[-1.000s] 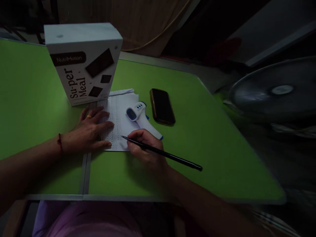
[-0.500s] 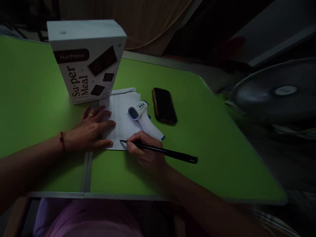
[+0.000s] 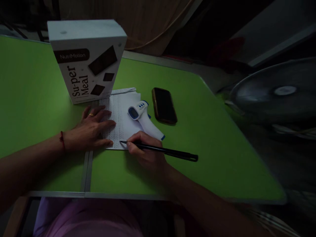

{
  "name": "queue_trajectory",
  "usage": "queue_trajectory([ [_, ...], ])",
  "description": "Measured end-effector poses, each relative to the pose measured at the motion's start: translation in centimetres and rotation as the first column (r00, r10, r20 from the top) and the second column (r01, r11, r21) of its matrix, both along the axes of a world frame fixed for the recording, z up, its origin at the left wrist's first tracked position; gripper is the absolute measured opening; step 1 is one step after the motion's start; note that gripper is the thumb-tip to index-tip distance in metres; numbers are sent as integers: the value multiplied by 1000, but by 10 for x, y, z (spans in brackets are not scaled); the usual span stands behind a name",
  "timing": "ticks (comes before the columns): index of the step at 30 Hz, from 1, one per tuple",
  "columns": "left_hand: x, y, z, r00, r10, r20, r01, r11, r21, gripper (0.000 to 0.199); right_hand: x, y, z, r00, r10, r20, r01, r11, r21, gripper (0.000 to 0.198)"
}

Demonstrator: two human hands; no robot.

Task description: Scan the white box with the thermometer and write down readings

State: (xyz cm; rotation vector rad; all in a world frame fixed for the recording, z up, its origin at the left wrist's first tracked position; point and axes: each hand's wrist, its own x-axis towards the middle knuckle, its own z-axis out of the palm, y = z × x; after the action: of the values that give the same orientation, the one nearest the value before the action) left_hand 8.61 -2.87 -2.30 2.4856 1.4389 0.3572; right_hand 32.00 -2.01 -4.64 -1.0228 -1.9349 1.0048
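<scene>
A black pen (image 3: pixel 168 151) is pinched in my right hand (image 3: pixel 148 153), its tip at the lower part of a white paper sheet (image 3: pixel 129 126). Rows of small handwriting cover the left portion of the sheet. My left hand (image 3: pixel 92 130) lies flat with fingers spread over the sheet's left edge, holding nothing. On the sheet's right side rests a white and blue infrared thermometer (image 3: pixel 148 123), just beyond my right hand. Behind my left hand a white "Su-per Meal" box (image 3: pixel 86 72) stands upright, by the paper's upper left.
A dark phone (image 3: pixel 164 105) lies right of the thermometer on the green table (image 3: pixel 209 138). A metal seam crosses the tabletop near my left wrist. Past the table's right edge is a large round fan-like object (image 3: pixel 278 90), dimly lit.
The pen has shifted very slightly, its rear end a little higher. My left hand and the other things stay where they were.
</scene>
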Motion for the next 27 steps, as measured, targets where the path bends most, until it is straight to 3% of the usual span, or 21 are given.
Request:
queue_trajectory([
  [5, -1, 0, 0, 1000, 0, -5, 0, 1000, 1, 57, -1, 1, -2, 999, -49, 7, 49, 998, 27, 12],
  [13, -2, 0, -1, 1000, -8, 7, 8, 1000, 7, 55, 2, 0, -3, 1000, 14, 8, -14, 1000, -4, 10],
  [27, -3, 1, -1, 1000, -20, 3, 20, 1000, 15, 55, 0, 0, 0, 998, -69, 8, 69, 997, 21, 14],
])
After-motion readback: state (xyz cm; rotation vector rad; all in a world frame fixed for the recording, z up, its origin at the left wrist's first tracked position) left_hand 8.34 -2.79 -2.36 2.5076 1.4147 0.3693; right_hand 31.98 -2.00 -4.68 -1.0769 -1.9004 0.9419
